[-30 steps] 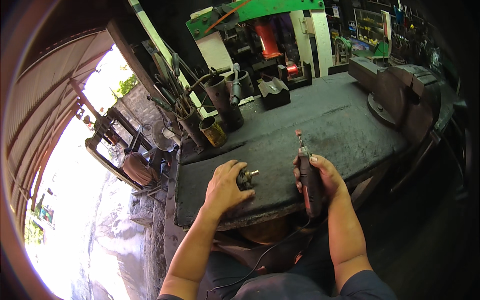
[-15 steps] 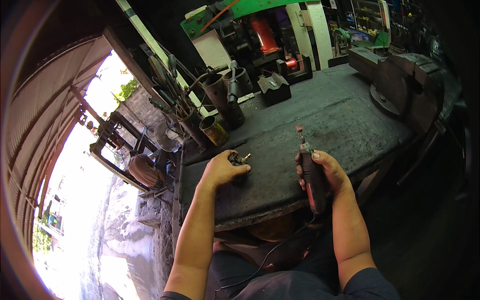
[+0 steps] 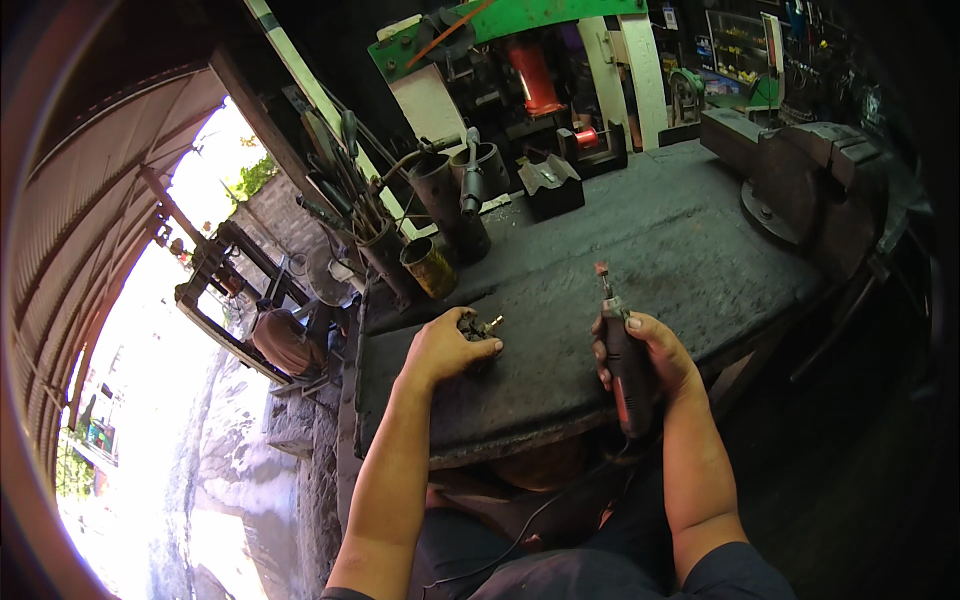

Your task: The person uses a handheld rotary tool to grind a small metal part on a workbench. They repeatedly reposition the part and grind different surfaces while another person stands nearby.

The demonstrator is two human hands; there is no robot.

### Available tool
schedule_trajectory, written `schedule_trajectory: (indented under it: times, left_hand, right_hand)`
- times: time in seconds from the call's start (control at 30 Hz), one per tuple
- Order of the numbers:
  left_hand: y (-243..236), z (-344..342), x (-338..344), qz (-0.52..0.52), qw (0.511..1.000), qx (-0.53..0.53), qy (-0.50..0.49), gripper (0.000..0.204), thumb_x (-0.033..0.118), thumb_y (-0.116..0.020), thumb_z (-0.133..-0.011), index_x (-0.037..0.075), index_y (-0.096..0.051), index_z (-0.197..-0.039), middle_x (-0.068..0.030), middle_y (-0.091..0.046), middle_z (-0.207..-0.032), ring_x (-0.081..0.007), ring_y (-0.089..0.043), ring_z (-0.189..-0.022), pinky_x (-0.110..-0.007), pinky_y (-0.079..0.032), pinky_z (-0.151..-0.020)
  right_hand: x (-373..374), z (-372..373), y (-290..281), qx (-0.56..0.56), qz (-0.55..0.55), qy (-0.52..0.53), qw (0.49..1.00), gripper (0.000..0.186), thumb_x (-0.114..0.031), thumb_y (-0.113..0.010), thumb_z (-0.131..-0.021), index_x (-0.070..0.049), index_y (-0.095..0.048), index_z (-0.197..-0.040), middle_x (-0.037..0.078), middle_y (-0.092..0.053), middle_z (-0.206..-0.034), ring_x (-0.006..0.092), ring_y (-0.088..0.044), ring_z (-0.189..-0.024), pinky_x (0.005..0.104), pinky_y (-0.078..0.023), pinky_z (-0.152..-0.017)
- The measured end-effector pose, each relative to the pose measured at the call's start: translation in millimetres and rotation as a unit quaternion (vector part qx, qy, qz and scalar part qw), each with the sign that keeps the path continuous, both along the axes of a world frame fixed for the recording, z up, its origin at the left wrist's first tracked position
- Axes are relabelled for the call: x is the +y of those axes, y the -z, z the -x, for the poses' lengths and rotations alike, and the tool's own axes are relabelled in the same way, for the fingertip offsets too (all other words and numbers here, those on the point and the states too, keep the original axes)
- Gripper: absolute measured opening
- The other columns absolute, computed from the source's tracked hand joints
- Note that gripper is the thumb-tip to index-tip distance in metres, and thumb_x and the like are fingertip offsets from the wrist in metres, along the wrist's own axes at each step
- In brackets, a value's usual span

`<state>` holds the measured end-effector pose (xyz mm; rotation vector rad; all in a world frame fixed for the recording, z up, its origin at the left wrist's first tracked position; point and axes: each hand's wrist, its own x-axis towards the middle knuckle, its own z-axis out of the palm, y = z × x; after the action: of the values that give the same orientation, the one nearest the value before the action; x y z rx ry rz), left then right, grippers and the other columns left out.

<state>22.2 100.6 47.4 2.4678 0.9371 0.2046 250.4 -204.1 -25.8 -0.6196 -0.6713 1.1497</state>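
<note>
My right hand is closed around a rotary tool, held upright over the near part of the dark workbench. A small pinkish grinding stone sits on its tip, and a thin cord runs down from its lower end toward my lap. At the bench's left side, my left hand curls around a small dark metal part with a brass-coloured fitting sticking out to the right. My fingers hide most of that part. The stone and the part are well apart.
A large bench vise stands at the right. Along the back left are a yellowish can, metal tubes with tools and a dark V-shaped block. Behind is a green-topped press frame. Outside at left, a person sits bent over.
The view has shifted slightly. The rotary tool's tip sits a little lower and further right in the picture; both hands keep their holds.
</note>
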Motion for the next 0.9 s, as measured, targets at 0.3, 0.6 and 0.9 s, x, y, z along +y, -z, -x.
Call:
schedule_trajectory:
  times: [0.3, 0.6, 0.9]
  left_hand:
    - [-9.3, 14.5, -23.5, -0.074, 0.994, -0.006, 0.076, 0.094, 0.055, -0.104, -0.079, 0.009, -0.076, -0.156, -0.0204, -0.083, -0.147, -0.0416, -0.076, -0.141, -0.05, -0.058, -0.123]
    - [3.8, 54.3, -27.8, -0.143, 0.936, -0.134, 0.291, 0.09, 0.04, -0.108, -0.077, 0.011, -0.073, -0.155, -0.0156, -0.073, -0.159, -0.0409, -0.065, -0.152, -0.053, -0.051, -0.132]
    - [29.4, 47.2, -27.3, -0.087, 0.957, -0.202, 0.189, 0.058, 0.04, -0.091, -0.102, 0.006, -0.077, -0.147, -0.0206, -0.077, -0.149, -0.0441, -0.068, -0.147, -0.053, -0.051, -0.13]
  right_hand:
    - [0.4, 2.0, -0.4, 0.011, -0.002, 0.001, 1.0, 0.057, -0.051, -0.081, -0.109, -0.002, -0.071, -0.136, 0.014, -0.081, -0.103, 0.0278, -0.083, -0.082, 0.0414, -0.071, -0.08]
    - [0.3, 4.9, -1.4, 0.024, 0.025, 0.02, 0.999, 0.053, -0.048, -0.08, -0.107, -0.003, -0.072, -0.134, 0.013, -0.081, -0.104, 0.0269, -0.082, -0.082, 0.0417, -0.071, -0.077]
    - [0.6, -2.4, 6.7, 0.023, 0.05, 0.032, 0.998, 0.055, -0.045, -0.081, -0.105, -0.011, -0.067, -0.147, 0.018, -0.078, -0.116, 0.0371, -0.081, -0.088, 0.0527, -0.071, -0.081]
